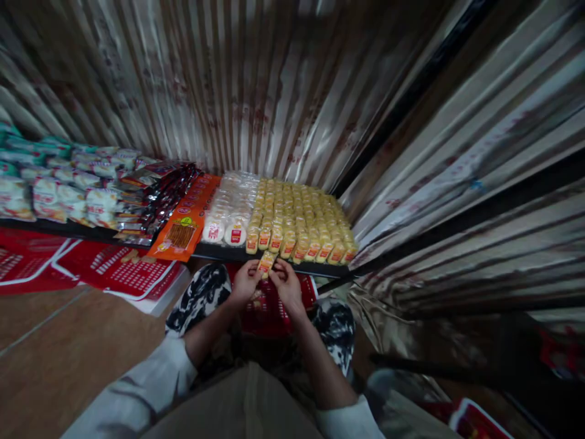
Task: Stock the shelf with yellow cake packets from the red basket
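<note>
Between my two hands is a small yellow snack packet [266, 264] with a red label, held just in front of the shelf edge. My left hand [245, 281] pinches its left side, and my right hand [286, 285] has its fingers closed on the right side. Directly beyond stand rows of matching yellow packets [301, 213], lined up on the black shelf [219, 250]. Left of these are rows of round white packets [225, 207] in clear wrap. A red bag [269, 311] shows below my hands, between my knees.
An orange snack bag [185, 222], dark shiny packets [159, 198] and white-and-green packets [68, 183] fill the shelf's left part. Red printed bags [114, 268] lie on the floor under it. Pleated curtain [256, 91] backs the shelf, and a black pole [402, 103] slants at the right.
</note>
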Tool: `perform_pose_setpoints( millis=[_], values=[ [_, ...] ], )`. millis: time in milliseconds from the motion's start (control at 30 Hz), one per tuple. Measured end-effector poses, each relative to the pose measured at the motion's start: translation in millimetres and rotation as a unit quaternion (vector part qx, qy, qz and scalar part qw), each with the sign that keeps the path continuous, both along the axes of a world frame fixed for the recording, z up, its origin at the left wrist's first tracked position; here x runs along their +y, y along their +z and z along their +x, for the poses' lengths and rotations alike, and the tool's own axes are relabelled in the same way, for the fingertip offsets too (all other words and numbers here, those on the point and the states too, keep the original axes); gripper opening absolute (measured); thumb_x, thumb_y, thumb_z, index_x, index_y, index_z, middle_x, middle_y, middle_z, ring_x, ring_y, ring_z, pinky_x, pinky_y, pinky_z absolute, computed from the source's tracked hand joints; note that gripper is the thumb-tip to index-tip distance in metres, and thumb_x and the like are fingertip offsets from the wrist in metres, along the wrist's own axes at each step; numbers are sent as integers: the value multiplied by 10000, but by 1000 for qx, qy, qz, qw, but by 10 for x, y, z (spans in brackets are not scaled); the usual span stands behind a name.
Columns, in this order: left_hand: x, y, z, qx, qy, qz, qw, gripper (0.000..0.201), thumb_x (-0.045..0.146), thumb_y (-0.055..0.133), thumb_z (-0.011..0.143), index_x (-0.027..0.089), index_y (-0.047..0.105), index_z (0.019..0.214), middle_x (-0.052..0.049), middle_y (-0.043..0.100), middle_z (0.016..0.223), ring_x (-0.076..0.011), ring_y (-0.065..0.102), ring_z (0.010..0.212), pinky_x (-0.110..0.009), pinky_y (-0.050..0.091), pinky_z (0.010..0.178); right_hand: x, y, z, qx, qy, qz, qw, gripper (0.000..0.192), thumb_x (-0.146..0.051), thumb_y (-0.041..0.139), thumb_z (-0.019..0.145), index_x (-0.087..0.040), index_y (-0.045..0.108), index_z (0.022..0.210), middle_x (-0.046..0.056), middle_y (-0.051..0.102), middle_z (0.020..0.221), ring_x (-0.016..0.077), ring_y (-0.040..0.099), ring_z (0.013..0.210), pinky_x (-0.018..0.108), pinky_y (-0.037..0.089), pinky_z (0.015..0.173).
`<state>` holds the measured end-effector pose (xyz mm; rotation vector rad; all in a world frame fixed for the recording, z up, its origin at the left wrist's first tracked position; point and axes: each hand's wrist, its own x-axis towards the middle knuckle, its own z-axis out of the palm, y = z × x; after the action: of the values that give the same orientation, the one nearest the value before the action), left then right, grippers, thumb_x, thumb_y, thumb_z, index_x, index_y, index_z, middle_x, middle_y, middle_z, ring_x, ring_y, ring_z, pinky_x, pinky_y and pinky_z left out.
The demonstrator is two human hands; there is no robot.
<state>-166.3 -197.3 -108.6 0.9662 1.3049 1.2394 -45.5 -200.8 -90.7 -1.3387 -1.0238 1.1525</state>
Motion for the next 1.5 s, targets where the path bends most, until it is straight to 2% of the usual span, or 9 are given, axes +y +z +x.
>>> perform_pose_setpoints(
  millis=[200, 367, 500, 667, 800, 1000, 1200, 1300, 1500],
  values=[
    [188, 33, 11, 109, 57, 50, 991, 222, 120, 615, 722, 161, 654, 936, -59, 627, 921, -140, 614, 776, -272, 516, 750, 154, -54, -69, -99, 15, 51, 994, 275, -299, 619, 714, -190, 632, 966, 39, 651, 895, 143, 582, 703, 283, 483, 712],
    [272, 201, -41, 173, 43, 58, 982, 264, 110, 572, 758, 164, 618, 1012, -59, 642, 948, -143, 613, 767, -289, 505, 769, 317, -36, -159, -162, -13, 72, 984, 247, -317, 551, 758, -182, 625, 950, 43, 642, 881, 144, 568, 689, 277, 474, 693],
    [276, 325, -52, 264, 24, 39, 963, 233, 190, 570, 802, 178, 570, 1035, -45, 657, 930, -148, 600, 726, -290, 480, 755, 343, -59, -217, -196, -37, 70, 977, 267, -352, 532, 779, -193, 597, 983, 43, 633, 904, 136, 553, 651, 267, 467, 655],
    [276, 293, -12, 347, 15, 66, 936, 141, 189, 519, 838, 183, 557, 974, -76, 584, 1044, -158, 598, 778, -282, 473, 761, 362, -114, -244, -223, -54, 47, 972, 289, -392, 539, 780, -215, 556, 1008, 36, 635, 941, 134, 563, 646, 264, 455, 651],
    [296, 216, -13, 371, 12, 84, 925, 179, 197, 484, 858, 193, 555, 1022, -84, 560, 1056, -172, 603, 820, -273, 472, 764, 395, -82, -259, -259, -68, 55, 962, 247, -394, 524, 787, -220, 552, 960, 35, 637, 939, 136, 560, 654, 265, 439, 669],
    [309, 169, -60, 380, 0, 113, 918, 231, 201, 449, 874, 184, 538, 1085, -93, 580, 1019, -197, 588, 888, -295, 467, 797, 420, -41, -298, -299, -80, 48, 950, 247, -424, 496, 813, -212, 518, 938, 20, 608, 811, 149, 558, 653, 257, 411, 626],
    [321, 126, -90, 354, 83, 144, 920, 303, 212, 511, 841, 175, 491, 1141, -105, 542, 1059, -192, 558, 882, -315, 469, 826, 405, -128, -263, -312, -80, 93, 942, 219, -407, 459, 841, -207, 525, 899, 53, 559, 882, 155, 537, 729, 259, 434, 653],
    [356, 115, -104, 339, 112, 146, 922, 291, 242, 535, 834, 177, 493, 1115, -87, 528, 1049, -176, 545, 844, -314, 475, 812, 391, -168, -240, -320, -51, 135, 937, 220, -376, 425, 866, -210, 568, 893, 68, 547, 928, 162, 534, 783, 273, 456, 712],
    [433, 122, -132, 349, 89, 134, 923, 212, 242, 539, 836, 179, 536, 1039, -61, 529, 965, -162, 539, 825, -285, 467, 793, 412, -175, -290, -334, -25, 174, 926, 302, -330, 387, 898, -207, 636, 1016, 103, 572, 1000, 205, 539, 979, 317, 429, 895]
  ],
)
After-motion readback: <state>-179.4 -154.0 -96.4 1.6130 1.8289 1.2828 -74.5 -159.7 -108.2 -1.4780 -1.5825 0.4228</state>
